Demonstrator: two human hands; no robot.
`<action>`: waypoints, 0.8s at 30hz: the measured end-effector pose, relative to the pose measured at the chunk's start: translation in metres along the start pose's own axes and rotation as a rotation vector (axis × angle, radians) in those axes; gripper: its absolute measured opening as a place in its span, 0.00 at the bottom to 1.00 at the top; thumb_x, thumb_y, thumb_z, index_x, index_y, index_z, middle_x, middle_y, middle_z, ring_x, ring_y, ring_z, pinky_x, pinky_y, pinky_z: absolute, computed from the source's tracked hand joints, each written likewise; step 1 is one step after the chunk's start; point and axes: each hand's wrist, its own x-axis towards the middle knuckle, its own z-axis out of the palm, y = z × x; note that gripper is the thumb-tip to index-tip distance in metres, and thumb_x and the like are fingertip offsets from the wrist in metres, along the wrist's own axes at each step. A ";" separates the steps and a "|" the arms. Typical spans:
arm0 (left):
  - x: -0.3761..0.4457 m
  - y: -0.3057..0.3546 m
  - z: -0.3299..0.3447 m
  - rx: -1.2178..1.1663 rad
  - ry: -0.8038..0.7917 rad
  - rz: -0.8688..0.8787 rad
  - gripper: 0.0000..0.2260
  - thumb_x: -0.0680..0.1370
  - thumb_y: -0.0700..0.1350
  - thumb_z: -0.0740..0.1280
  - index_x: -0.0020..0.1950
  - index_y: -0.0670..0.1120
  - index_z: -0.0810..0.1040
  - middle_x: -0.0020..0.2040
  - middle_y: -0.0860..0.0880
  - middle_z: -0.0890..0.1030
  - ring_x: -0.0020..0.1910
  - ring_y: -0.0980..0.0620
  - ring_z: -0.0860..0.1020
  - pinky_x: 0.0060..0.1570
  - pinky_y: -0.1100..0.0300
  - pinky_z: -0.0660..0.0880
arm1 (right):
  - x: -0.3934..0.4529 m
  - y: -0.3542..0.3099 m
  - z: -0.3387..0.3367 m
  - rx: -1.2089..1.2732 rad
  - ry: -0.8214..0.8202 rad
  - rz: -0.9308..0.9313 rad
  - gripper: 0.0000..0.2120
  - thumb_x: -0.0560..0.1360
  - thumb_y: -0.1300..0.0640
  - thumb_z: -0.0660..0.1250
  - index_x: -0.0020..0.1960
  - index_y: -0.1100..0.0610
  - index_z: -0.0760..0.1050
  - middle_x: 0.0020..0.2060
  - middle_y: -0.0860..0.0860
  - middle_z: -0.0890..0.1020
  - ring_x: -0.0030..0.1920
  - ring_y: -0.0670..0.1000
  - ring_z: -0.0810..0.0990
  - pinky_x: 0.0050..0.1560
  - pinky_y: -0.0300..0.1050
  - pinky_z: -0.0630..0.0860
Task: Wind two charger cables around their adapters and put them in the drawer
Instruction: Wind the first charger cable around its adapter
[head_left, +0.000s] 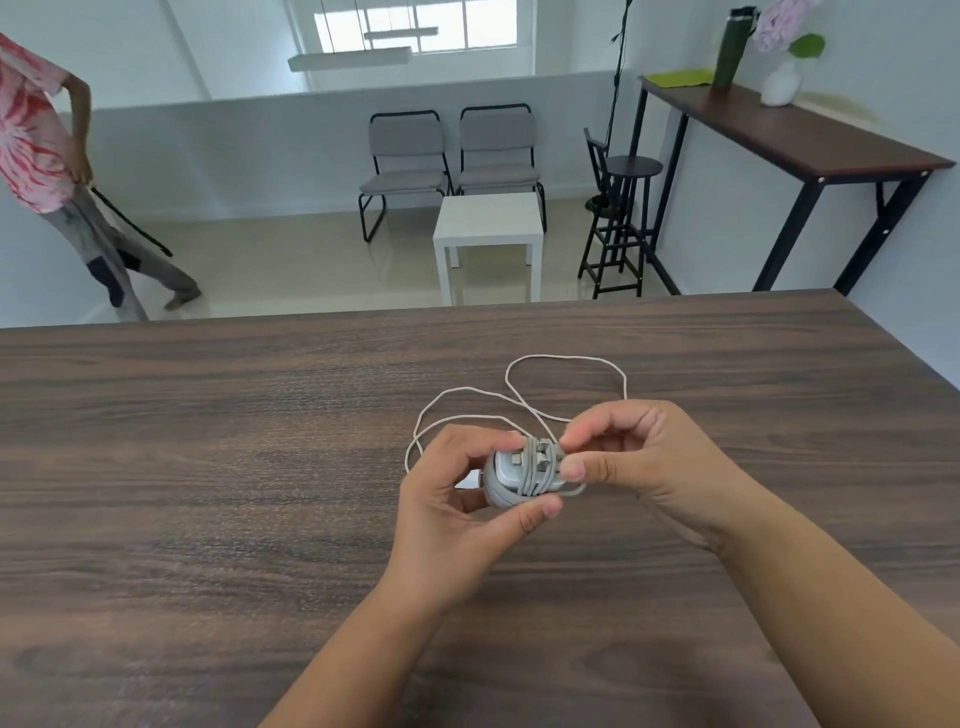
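Observation:
A white charger adapter (506, 475) with metal prongs facing up is held just above the dark wooden table (208, 441). Several turns of grey cable are wound around it. My left hand (447, 504) grips the adapter between thumb and fingers. My right hand (639, 457) pinches the cable at the adapter's right side. A second, thin white cable (566, 358) lies in loose loops on the table behind my hands; its adapter is hidden. No drawer is in view.
Beyond the table's far edge stand a small white side table (488, 228), two grey chairs (452, 161), black stools (618, 218) and a high console table (779, 135) with a vase. A person (47, 156) walks at the far left.

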 end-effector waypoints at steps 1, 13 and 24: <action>0.001 0.000 0.000 -0.001 0.006 0.000 0.20 0.64 0.47 0.81 0.52 0.57 0.80 0.50 0.51 0.79 0.51 0.43 0.80 0.42 0.46 0.83 | 0.000 0.002 -0.002 0.025 -0.005 0.004 0.12 0.59 0.60 0.79 0.41 0.58 0.84 0.38 0.55 0.84 0.40 0.50 0.81 0.43 0.40 0.80; -0.001 -0.002 0.000 -0.030 0.032 -0.026 0.20 0.64 0.46 0.81 0.52 0.55 0.80 0.49 0.50 0.80 0.50 0.45 0.81 0.43 0.43 0.82 | 0.002 0.000 0.002 -0.032 0.039 -0.073 0.16 0.67 0.75 0.71 0.47 0.61 0.71 0.31 0.56 0.80 0.30 0.49 0.76 0.33 0.40 0.75; -0.003 -0.005 -0.001 -0.020 0.030 -0.073 0.19 0.64 0.48 0.81 0.52 0.55 0.81 0.49 0.48 0.80 0.50 0.43 0.81 0.42 0.39 0.81 | -0.003 0.001 0.001 -0.073 0.008 -0.113 0.23 0.68 0.74 0.71 0.56 0.59 0.67 0.41 0.56 0.83 0.41 0.52 0.81 0.46 0.42 0.79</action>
